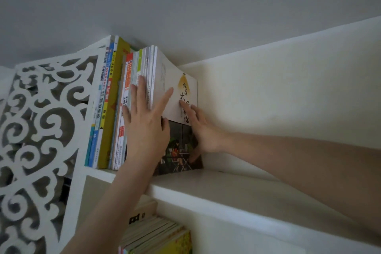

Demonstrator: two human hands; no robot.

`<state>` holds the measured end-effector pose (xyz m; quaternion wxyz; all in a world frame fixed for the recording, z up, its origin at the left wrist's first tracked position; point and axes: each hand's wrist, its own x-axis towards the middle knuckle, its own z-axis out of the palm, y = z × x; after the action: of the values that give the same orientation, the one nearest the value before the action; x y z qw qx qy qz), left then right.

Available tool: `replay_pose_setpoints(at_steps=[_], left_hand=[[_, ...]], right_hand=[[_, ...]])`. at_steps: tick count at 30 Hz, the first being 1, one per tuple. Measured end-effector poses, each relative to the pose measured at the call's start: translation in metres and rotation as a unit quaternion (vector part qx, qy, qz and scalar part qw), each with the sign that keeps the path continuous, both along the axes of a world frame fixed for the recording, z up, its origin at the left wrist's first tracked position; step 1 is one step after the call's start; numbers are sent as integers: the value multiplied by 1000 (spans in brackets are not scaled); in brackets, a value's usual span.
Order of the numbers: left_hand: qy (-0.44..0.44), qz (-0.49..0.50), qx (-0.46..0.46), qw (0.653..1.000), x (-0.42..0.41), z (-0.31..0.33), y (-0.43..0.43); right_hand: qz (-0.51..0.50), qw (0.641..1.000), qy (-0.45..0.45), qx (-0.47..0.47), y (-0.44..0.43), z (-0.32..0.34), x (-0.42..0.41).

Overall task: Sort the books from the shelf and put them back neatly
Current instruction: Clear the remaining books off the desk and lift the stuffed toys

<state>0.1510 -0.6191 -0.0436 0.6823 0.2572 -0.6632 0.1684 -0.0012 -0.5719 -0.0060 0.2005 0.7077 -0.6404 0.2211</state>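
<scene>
The row of books (pixel 107 109) stands upright at the left end of the shelf (pixel 226 187). Our left hand (pixel 144 121) lies flat on the near edges and our right hand (pixel 204 132) flat on the outermost book (pixel 175 76) — white cover, yellow lamp. Neither hand grasps anything, and any squeeze runs leftward.

**Brush title on one cover; spine print blurred**

At frame centre, the pale cover of the rightmost book (pixel 175 80) bears a vertical brush-written Chinese title; 我在 reads at the top, then a large 大; the characters below are partly covered by the right hand (pixel 203 132), and the last looks like 你; left of centre, the yellow spine (pixel 110 109) and the white spine (pixel 101 88) carry Chinese print too blurred to read; at lower centre, a cream book (pixel 142 210) shows bold black marks, illegible.
</scene>
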Motion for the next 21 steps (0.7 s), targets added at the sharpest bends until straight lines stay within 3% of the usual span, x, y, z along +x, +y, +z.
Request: replay_pose_setpoints(at_steps=[5,10,15,18,21], left_hand=[[8,-15,15,1000,0,-3,2],[14,-13,17,1000,3,-4,5],[37,3,-87,996,11,-4,27],[20,-75,-111,991,6,-11,60],[-2,-209,-13,978,-5,-22,107]], right_hand=[[26,999,-22,-19,6,-6,-5],[22,993,-110,35,18,-17,9],[9,985,-146,89,55,-26,22],[-20,986,-126,108,91,-27,22],[-60,983,-131,113,132,-28,14]])
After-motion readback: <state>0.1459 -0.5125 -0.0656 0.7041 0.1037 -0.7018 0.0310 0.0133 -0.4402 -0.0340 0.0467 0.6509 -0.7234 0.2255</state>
